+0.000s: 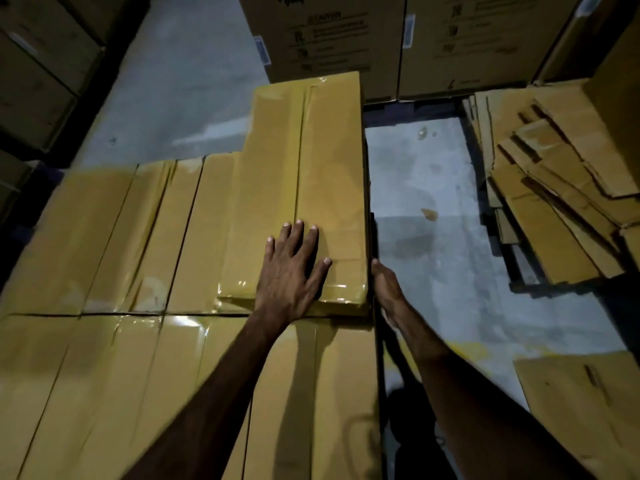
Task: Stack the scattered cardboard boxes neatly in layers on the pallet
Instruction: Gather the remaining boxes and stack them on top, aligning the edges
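Cardboard box (304,188) overhangs the stack's far edge; left hand (289,271) flat atop, right hand's (386,289) grip unclear.

Pallet hidden under boxes; right hand (387,289) fingers hidden behind top box (304,181).

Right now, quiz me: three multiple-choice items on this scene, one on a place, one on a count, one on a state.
1. Where does the top box lie?
A. on the layer of boxes
B. on the bare floor
C. on the flattened cardboard

2. How many hands touch the top box?
A. none
B. one
C. two

3. How is the left hand?
A. curled into a fist
B. flat, fingers spread
C. pinching tape

Answers:
1 A, it sits above the box layer, along that layer's right edge.
2 C, the left hand presses its top and the right hand is against its right side.
3 B, the fingers lie straight and apart on the box's top.
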